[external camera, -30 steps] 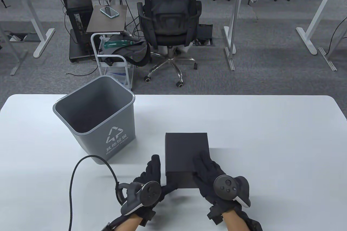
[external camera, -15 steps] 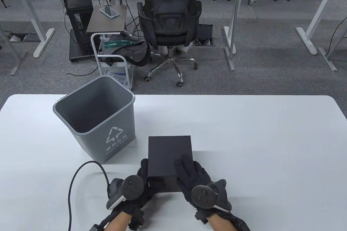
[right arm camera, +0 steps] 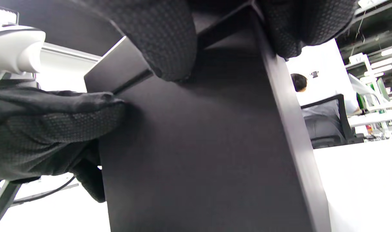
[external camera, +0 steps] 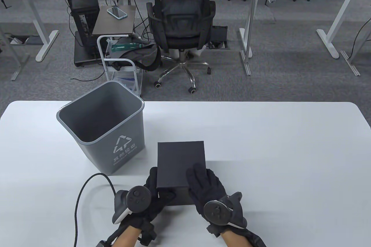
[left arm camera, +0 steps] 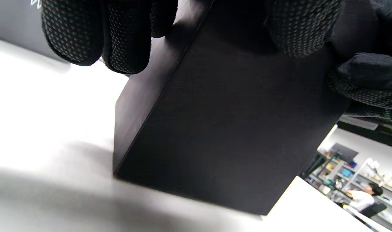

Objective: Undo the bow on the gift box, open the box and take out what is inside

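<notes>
A plain black gift box [external camera: 179, 157] stands on the white table [external camera: 275, 148] near its front edge; no bow or ribbon shows on it. My left hand [external camera: 155, 183] grips its left near corner, with fingers [left arm camera: 96, 35] along the left side and the thumb on the near face. My right hand [external camera: 200, 180] holds the right near part, fingers lying over the lid top. In the right wrist view the lid seam runs across the box [right arm camera: 199, 154], and the left thumb [right arm camera: 112, 100] presses right at it. What is inside is hidden.
A grey waste bin [external camera: 101, 125] stands on the table just left of and behind the box. A black cable [external camera: 79, 195] loops from my left wrist across the table's front left. Beyond the table a person sits on an office chair [external camera: 179, 24].
Both hands have carried the box to the left, closer to the bin. My left hand went from beside the box to gripping its left corner. In the last half second almost nothing moved.
</notes>
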Demonstrator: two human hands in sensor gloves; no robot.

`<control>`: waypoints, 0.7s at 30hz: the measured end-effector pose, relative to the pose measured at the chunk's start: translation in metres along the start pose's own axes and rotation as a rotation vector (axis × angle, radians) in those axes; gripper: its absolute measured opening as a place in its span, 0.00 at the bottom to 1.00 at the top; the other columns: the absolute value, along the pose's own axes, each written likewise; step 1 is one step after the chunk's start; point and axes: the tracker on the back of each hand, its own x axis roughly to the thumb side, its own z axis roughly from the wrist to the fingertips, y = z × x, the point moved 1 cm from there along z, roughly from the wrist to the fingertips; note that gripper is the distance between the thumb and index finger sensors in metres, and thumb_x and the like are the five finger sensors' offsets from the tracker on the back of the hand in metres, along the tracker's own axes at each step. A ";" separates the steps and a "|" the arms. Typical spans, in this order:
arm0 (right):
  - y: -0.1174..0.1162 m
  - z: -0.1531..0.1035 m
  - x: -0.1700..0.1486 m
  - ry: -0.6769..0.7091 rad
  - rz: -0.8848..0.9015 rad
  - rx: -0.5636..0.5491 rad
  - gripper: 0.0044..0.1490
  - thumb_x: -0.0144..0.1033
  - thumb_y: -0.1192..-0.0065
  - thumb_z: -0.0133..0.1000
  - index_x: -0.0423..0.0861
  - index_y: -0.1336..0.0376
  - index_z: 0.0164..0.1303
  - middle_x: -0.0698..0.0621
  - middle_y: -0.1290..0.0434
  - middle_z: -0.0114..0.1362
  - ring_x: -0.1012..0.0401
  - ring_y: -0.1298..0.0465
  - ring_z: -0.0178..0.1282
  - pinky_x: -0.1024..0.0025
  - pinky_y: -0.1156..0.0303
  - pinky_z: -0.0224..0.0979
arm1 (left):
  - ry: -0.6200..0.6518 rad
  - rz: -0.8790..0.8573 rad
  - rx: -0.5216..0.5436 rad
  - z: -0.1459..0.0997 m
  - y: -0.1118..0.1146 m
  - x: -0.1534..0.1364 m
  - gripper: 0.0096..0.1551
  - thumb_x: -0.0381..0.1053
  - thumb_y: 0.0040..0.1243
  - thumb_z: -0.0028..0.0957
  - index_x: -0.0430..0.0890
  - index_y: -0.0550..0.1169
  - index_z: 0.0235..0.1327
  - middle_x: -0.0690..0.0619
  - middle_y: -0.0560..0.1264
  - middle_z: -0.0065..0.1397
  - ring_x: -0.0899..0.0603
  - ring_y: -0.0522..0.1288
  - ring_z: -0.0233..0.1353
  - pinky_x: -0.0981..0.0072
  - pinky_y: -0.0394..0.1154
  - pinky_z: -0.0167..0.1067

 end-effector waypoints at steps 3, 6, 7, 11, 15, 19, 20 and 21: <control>0.014 -0.002 0.002 0.006 0.001 -0.069 0.46 0.39 0.30 0.62 0.50 0.50 0.88 0.43 0.51 0.88 0.30 0.32 0.72 0.38 0.32 0.71 | 0.028 0.016 0.041 -0.002 -0.005 0.003 0.63 0.73 0.58 0.57 0.38 0.45 0.85 0.33 0.61 0.86 0.30 0.77 0.71 0.42 0.79 0.61; 0.038 -0.008 -0.008 -0.046 0.118 -0.175 0.46 0.40 0.30 0.62 0.50 0.50 0.88 0.43 0.50 0.88 0.30 0.31 0.71 0.39 0.31 0.70 | 0.036 0.021 0.034 -0.003 -0.005 0.000 0.62 0.73 0.56 0.58 0.38 0.45 0.86 0.33 0.61 0.86 0.30 0.77 0.72 0.43 0.79 0.62; 0.043 -0.009 -0.012 -0.064 0.147 -0.193 0.46 0.41 0.30 0.62 0.49 0.50 0.88 0.42 0.50 0.88 0.30 0.30 0.70 0.39 0.30 0.70 | 0.043 0.013 0.032 -0.002 -0.005 -0.001 0.62 0.73 0.56 0.58 0.38 0.45 0.85 0.33 0.61 0.86 0.30 0.77 0.72 0.43 0.79 0.62; 0.068 -0.022 -0.042 -0.226 0.351 -0.278 0.46 0.45 0.31 0.63 0.46 0.49 0.88 0.37 0.45 0.85 0.33 0.24 0.64 0.43 0.25 0.63 | 0.081 -0.116 0.033 0.000 -0.003 -0.010 0.58 0.72 0.52 0.60 0.39 0.45 0.86 0.32 0.59 0.86 0.30 0.74 0.75 0.41 0.77 0.64; 0.077 -0.037 -0.085 -0.463 0.553 -0.300 0.47 0.49 0.34 0.65 0.38 0.48 0.87 0.30 0.37 0.79 0.36 0.19 0.55 0.46 0.22 0.54 | 0.077 -0.244 0.005 0.002 0.001 -0.017 0.56 0.72 0.48 0.61 0.42 0.43 0.86 0.33 0.55 0.88 0.27 0.71 0.76 0.38 0.75 0.66; 0.059 -0.057 -0.135 -0.727 0.728 -0.223 0.47 0.51 0.40 0.67 0.33 0.47 0.86 0.28 0.31 0.70 0.40 0.15 0.47 0.48 0.21 0.48 | 0.080 -0.303 -0.027 0.004 0.005 -0.020 0.54 0.71 0.47 0.63 0.44 0.41 0.86 0.33 0.52 0.90 0.25 0.68 0.78 0.36 0.73 0.67; 0.054 -0.060 -0.141 -0.775 0.772 -0.195 0.47 0.51 0.40 0.67 0.32 0.47 0.86 0.27 0.31 0.70 0.41 0.15 0.46 0.48 0.21 0.47 | 0.086 -0.304 -0.020 0.003 0.005 -0.020 0.53 0.71 0.46 0.63 0.45 0.41 0.86 0.33 0.51 0.90 0.25 0.68 0.78 0.37 0.73 0.67; 0.050 -0.063 -0.146 -0.814 0.809 -0.163 0.47 0.50 0.41 0.68 0.31 0.48 0.86 0.26 0.31 0.69 0.41 0.15 0.45 0.48 0.21 0.47 | 0.090 -0.303 -0.013 0.004 0.004 -0.020 0.53 0.71 0.46 0.63 0.46 0.40 0.86 0.34 0.51 0.90 0.25 0.68 0.78 0.37 0.74 0.67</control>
